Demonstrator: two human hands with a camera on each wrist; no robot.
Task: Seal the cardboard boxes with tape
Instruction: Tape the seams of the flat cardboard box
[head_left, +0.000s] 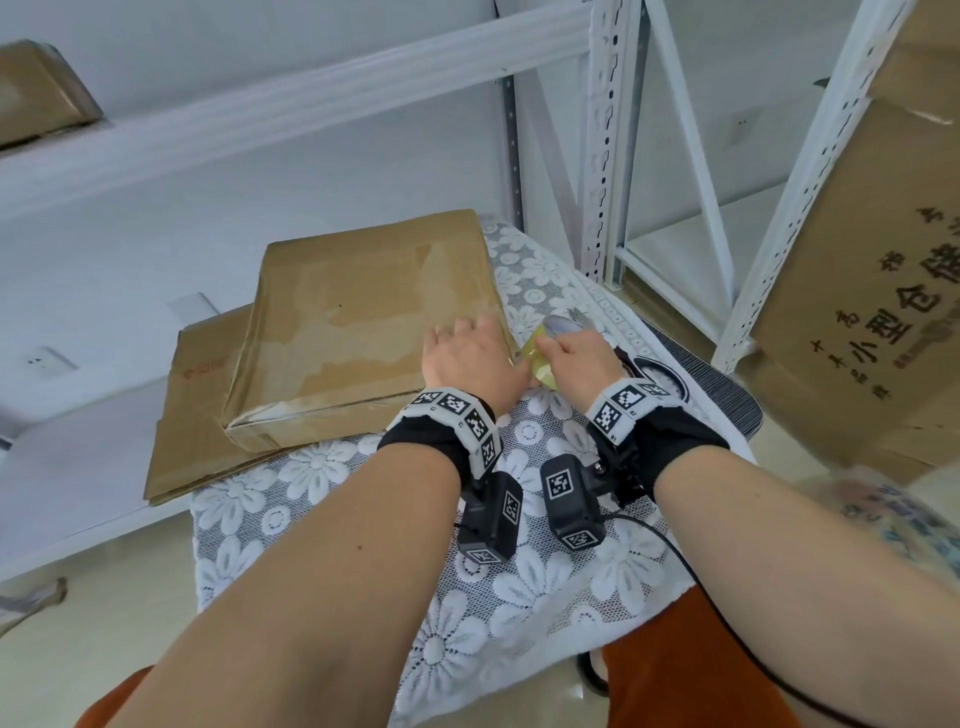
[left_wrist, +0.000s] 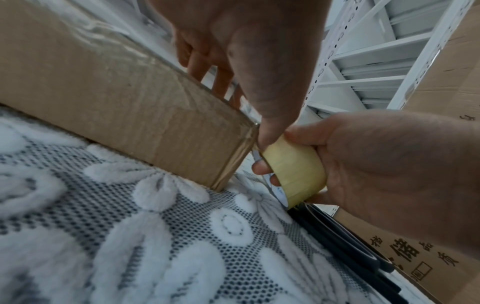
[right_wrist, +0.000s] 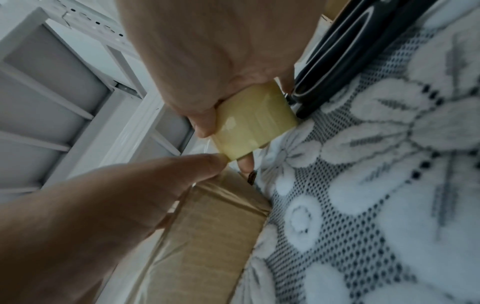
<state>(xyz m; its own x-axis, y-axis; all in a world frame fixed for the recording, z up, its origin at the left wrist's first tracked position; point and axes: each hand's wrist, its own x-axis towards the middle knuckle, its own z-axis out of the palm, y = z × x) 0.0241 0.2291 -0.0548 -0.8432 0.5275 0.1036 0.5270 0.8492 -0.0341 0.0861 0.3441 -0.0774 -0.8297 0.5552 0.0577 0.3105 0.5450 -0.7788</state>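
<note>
Tape roll (left_wrist: 293, 172) sits gripped in the right hand (head_left: 569, 358), fingers curled round its yellowish band, just off the near right corner of the flat cardboard box (head_left: 363, 322). That box lies on another flattened carton (head_left: 197, 415) at the far left part of the lace-covered counter (head_left: 519, 597). The left hand (head_left: 467, 358) lies spread on the box top by that corner, fingers fairly straight, its thumb (left_wrist: 270, 115) pressing down where the strip leaves the roll.

To do this step well, the thumb should probably keep the strip pinned at the corner while the roll is drawn away taut and low, so the film lies flat down the side without wrinkles. The spread hand should also steady the box against sliding on the lace.

Clear film on the box shows only as gloss, so where each strip starts and ends is hard to make out. The free length between thumb and roll is barely visible. A black object (right_wrist: 345, 51) at the counter's right edge is cut off and unidentifiable. The wrist views are blurred.
</note>
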